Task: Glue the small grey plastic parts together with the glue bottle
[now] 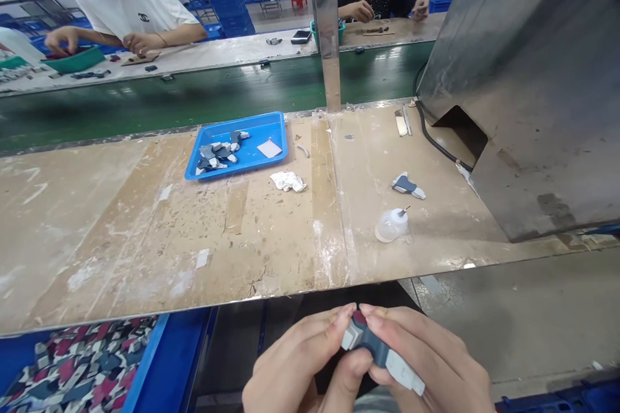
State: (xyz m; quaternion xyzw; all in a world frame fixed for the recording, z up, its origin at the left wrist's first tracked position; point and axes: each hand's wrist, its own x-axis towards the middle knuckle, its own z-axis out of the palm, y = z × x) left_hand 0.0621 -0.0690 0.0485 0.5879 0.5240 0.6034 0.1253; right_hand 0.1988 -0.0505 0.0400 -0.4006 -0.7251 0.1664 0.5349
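Note:
Both my hands are low in the view, below the front edge of the workbench [145, 251]. They hold one small plastic part [380, 352], dark blue with light grey ends and a red spot on top. My left hand [300, 368] pinches its left end with thumb and fingers. My right hand [429, 361] wraps round its right side, the fingertips meeting the left ones over the part. A similar blue and grey part [407, 185] lies on the bench, with a small clear squeeze bottle [391, 225] with a needle tip near it.
A blue tray [271, 168] with several blue and grey parts sits mid-bench, a crumpled white scrap [288, 181] beside it. A large metal housing [533, 90] and black cable [438, 142] fill the right. A blue bin [165, 361] of mixed parts sits lower left. Two people work across the green conveyor [194, 97].

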